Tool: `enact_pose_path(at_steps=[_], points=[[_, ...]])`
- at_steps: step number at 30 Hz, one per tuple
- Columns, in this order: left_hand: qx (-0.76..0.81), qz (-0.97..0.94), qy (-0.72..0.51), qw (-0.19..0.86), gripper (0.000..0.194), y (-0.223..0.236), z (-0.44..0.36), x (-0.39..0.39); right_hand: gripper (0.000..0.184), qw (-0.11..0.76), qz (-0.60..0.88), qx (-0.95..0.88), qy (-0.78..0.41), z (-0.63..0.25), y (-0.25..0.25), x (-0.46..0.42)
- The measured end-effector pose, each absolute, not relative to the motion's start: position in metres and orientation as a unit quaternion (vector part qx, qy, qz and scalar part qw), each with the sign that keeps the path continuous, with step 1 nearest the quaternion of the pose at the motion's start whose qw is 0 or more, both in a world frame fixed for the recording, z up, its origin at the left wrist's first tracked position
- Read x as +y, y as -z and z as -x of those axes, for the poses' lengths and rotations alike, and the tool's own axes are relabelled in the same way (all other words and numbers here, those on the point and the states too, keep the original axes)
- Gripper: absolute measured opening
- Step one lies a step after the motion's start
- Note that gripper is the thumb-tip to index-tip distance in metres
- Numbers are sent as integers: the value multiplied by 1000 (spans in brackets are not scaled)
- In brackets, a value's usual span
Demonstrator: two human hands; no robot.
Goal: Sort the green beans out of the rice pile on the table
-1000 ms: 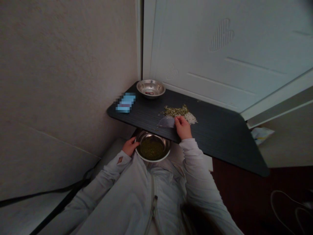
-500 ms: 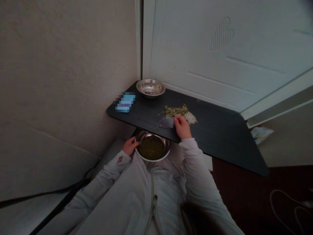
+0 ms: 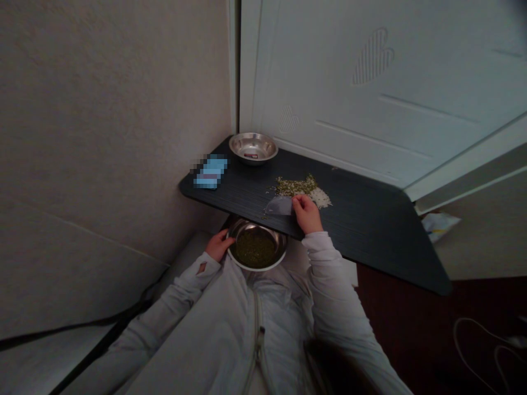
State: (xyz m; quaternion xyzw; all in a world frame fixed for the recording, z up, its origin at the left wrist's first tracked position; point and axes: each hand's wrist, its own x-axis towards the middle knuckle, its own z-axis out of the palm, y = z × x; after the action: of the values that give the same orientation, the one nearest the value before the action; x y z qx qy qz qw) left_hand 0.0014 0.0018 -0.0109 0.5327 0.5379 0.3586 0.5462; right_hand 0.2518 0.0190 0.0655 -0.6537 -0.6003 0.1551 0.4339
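Observation:
My left hand (image 3: 218, 245) grips the left rim of a metal bowl (image 3: 282, 253) in my lap, just below the table's near edge. Inside it lies a layer of small green grains (image 3: 255, 249), perhaps mung beans. Between the thumb and fingers of my right hand (image 3: 307, 213) is a clear plastic scraper (image 3: 280, 206), a thin sheet with a rounded edge, held low over the table. Right behind the scraper spreads a mixed pile of green and white grains (image 3: 294, 186). White grains (image 3: 321, 197), rice-like, gather at the pile's right side. A few stray green grains lie near the scraper's left end.
The dark table (image 3: 370, 230) reaches from the left wall to the right. A second metal bowl (image 3: 254, 148) with a label inside stands at its back left. Beside that lies a pixelated blue object (image 3: 211, 171). A white door (image 3: 329, 82) rises behind; a cable (image 3: 457, 334) lies lower right.
Hardly anything differs. The scraper has shifted very slightly left, and a few green grains near its left end lie a little differently. My left hand and the lap bowl stay put.

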Motion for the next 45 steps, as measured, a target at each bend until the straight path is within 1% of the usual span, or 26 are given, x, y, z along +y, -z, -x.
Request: enact_pose_path(at_steps=[7, 12, 16, 21, 26, 30, 35, 39, 45], points=[[551, -533, -348, 540, 38, 8, -2, 2, 21, 408, 648, -621, -167, -250, -64, 19], [553, -539, -344, 534, 39, 11, -1, 3, 23, 420, 651, -611, -161, -249, -65, 18], [550, -543, -346, 532, 40, 15, 0, 3, 23, 434, 643, -604, -182, -249, -65, 18], [546, -537, -350, 540, 39, 15, 0, 4, 22, 422, 632, -615, -210, -247, -65, 18], [535, -524, -361, 557, 40, 15, 0, 4, 21, 410, 649, -612, -192, -246, -66, 18], [537, -526, -358, 554, 39, 18, 0, 4, 22, 422, 656, -601, -175, -247, -66, 18], [539, -530, -358, 548, 39, 18, 0, 4, 22, 434, 627, -610, -214, -248, -65, 18], [541, -529, -353, 550, 39, 15, 0, 3, 21, 409, 607, -638, -240, -245, -65, 17], [529, -527, -364, 557, 37, 19, 0, 4, 20, 361, 607, -671, -229, -241, -71, 12]])
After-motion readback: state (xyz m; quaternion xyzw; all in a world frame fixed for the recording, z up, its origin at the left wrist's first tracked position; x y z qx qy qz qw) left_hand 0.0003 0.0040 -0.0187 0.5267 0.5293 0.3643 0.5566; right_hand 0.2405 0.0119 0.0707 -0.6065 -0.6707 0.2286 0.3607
